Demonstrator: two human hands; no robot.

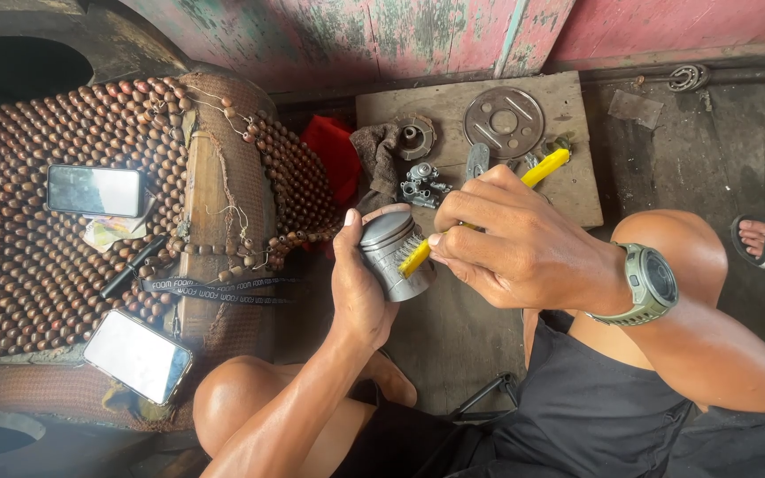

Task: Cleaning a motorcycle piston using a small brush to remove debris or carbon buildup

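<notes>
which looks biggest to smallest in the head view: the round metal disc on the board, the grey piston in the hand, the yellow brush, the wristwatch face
1. Grey piston, though it is nearer the camera, which enlarges it.
2. Round metal disc, close to the piston in apparent size; not a sure ranking.
3. Wristwatch face.
The yellow brush is long but mostly hidden by the right hand, so unranked.

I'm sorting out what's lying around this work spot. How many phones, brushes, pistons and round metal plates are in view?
Phones: 2, one upper and one lower, both on the beaded seat cover
Yellow brush: 1, in the right hand
Grey piston: 1, in the left hand
Round metal plate: 1, on the board
Total: 5
</notes>
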